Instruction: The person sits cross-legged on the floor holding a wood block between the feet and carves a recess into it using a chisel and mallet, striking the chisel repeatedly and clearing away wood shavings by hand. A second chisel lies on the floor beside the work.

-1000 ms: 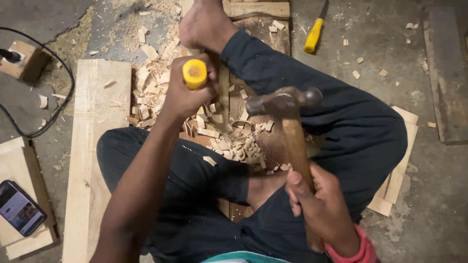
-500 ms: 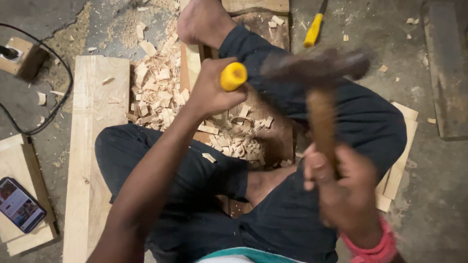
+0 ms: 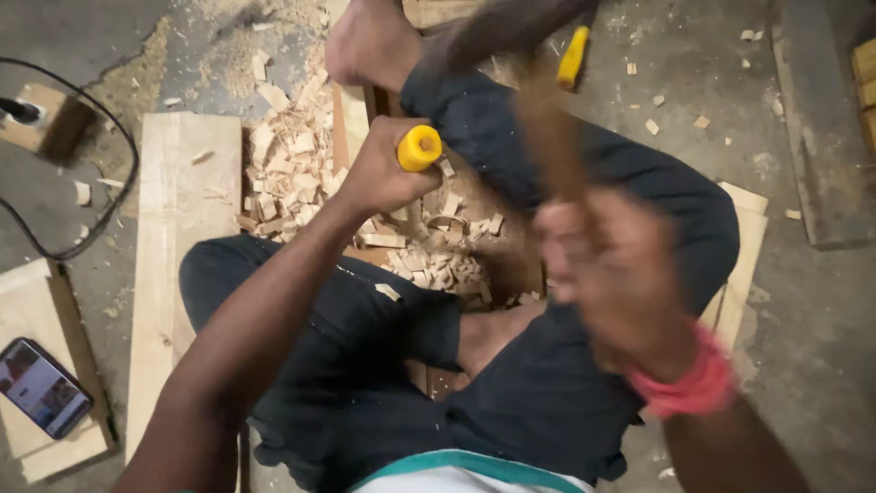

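Clearly a chiselling stroke is in hand; the yellow-handled chisel point(image 3: 419, 149) is gripped upright by the left hand point(image 3: 383, 173) over the chip-strewn wooden workpiece point(image 3: 351, 114); the blurred hammer point(image 3: 538, 119) is clenched by the right hand point(image 3: 611, 265); a square blow on the handle is called for next

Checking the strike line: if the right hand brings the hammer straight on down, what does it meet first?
Most likely the yellow chisel handle gripped in the left hand; the right hand and hammer are motion-blurred, so depth is uncertain.

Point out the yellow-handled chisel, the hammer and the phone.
yellow-handled chisel point(image 3: 419, 148), head view, on the yellow butt above the fist.
hammer point(image 3: 547, 137), head view, on the blurred wooden handle.
phone point(image 3: 41, 388), head view, on its lit screen.
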